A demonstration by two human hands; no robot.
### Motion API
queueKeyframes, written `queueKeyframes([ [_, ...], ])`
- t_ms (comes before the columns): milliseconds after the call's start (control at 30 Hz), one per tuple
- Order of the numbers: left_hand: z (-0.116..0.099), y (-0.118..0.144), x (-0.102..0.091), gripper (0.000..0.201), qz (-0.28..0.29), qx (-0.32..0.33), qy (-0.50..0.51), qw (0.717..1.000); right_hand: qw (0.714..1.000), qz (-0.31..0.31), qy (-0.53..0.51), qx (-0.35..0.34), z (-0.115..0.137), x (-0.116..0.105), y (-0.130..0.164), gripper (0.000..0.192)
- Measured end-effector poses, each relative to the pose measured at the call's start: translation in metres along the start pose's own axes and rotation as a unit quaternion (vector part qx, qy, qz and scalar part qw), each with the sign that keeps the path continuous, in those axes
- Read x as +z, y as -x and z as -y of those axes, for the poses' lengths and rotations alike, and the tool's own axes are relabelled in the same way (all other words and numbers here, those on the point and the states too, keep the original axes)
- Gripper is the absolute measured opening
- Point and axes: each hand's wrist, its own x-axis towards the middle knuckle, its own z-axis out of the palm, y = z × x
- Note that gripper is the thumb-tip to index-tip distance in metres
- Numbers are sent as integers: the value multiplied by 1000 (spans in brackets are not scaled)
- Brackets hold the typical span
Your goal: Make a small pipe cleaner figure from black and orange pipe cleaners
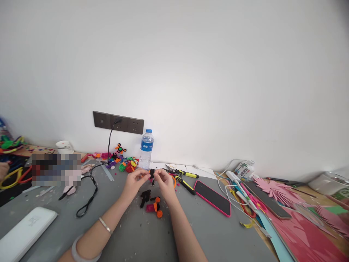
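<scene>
Head view: grey table (131, 240) w/ white wall behind, wall sockets far left-centre. Phone (213, 198) in pink case lies right of centre; white power bank (25, 233) near left; pink paper sheets (300, 233) near right. Water bottle (146, 149) stands far centre, cap on, looks mostly full. White tub (328, 183) far right, contents can't tell. Yellow-handled pliers (181, 178) just right of the hands.

Left hand (135, 180) & right hand (165, 180) meet above table centre, fingertips of both pinched on a small black fuzzy piece (152, 174), prob. pipe cleaner. Loose black, pink & orange bits (152, 207) lie on the table just near of the hands.

Risk, my guess: the piece is tiny & held only by fingertips, so a twist could slip it out and it'd drop among the bits; wire end could prick a finger.
</scene>
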Motion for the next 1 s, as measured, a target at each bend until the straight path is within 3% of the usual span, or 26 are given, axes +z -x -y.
queueKeyframes([
  [233,-4,0,-1,19,9,-28,12,1000,1000,0,7,6,2,2,0,29],
  [1000,3,-1,-2,16,2,-28,20,999,999,17,49,-8,4,2,2,27],
])
